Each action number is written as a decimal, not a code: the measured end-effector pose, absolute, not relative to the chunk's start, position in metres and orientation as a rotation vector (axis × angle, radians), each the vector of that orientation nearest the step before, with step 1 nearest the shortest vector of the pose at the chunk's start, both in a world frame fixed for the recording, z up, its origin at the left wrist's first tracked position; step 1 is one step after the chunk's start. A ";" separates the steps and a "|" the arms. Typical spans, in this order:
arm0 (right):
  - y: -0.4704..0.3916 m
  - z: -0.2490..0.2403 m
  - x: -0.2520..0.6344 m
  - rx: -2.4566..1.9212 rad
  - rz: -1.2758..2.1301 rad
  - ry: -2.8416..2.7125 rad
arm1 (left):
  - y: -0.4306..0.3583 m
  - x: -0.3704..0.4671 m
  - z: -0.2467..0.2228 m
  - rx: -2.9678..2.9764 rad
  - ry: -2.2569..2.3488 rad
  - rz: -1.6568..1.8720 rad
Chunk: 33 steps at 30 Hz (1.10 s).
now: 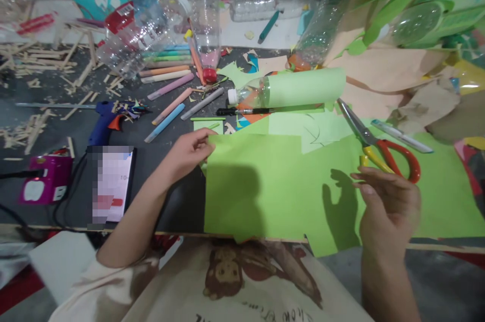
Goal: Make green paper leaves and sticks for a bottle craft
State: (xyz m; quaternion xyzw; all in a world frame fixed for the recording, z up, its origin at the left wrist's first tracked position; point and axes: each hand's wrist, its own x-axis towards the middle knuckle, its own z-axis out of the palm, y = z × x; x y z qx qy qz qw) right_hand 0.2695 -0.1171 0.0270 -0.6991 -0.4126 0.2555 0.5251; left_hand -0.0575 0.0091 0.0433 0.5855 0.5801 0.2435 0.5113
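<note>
My left hand (192, 153) pinches the upper left corner of a bright green sheet of paper (235, 185) lying at the table's front edge. My right hand (392, 201) hovers over the right part of the green paper, fingers apart and holding nothing; its shadow falls on the sheet. Just beyond that hand lie scissors (373, 143) with red and yellow handles. Behind the sheet, a plastic bottle (306, 87) wrapped in pale green paper lies on its side, its white cap to the left. A black pen (242, 111) rests along the near side of the bottle.
At left are a blue glue gun (102, 122), a phone (113, 183) and a purple power adapter (47, 178) with cables. Several markers (172, 85), clear bottles (206, 19) and wooden sticks (34, 59) crowd the back. More green-wrapped bottles (417, 21) stand at the upper right.
</note>
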 end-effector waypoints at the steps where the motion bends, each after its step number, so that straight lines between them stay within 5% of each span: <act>1: -0.113 0.028 0.270 -1.686 0.614 -1.091 | 0.008 -0.054 0.042 1.421 1.382 0.536; 13: -0.042 0.015 0.238 -1.464 0.343 -2.270 | 0.001 -0.052 0.016 1.758 1.546 0.717; 33: -0.055 0.011 0.211 -1.160 0.005 -2.445 | -0.006 -0.057 0.010 2.317 1.525 0.921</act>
